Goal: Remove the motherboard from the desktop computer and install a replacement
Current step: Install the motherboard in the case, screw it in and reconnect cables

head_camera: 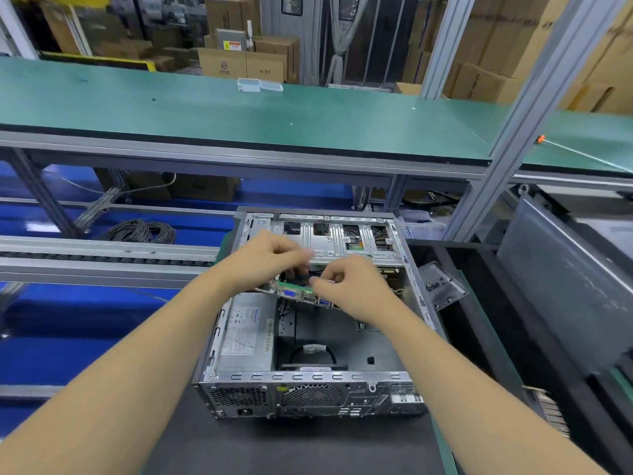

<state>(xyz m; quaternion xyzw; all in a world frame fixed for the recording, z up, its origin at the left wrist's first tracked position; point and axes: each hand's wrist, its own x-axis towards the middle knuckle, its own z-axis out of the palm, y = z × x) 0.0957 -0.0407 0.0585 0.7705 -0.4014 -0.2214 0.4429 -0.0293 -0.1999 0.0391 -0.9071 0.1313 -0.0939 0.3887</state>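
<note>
While the motherboard (301, 293) is gripped by the left hand (263, 260) and right hand (352, 286), it is best kept level and clear of the case (424, 313) walls.

A long green-matted worktop (308, 111) spans the far side, with small clear plastic trays (259, 85) at its back edge. Brown cardboard boxes (239, 61) are stacked behind it. A coil of grey cable (142, 231) lies on the blue floor (68, 354) below.
</note>
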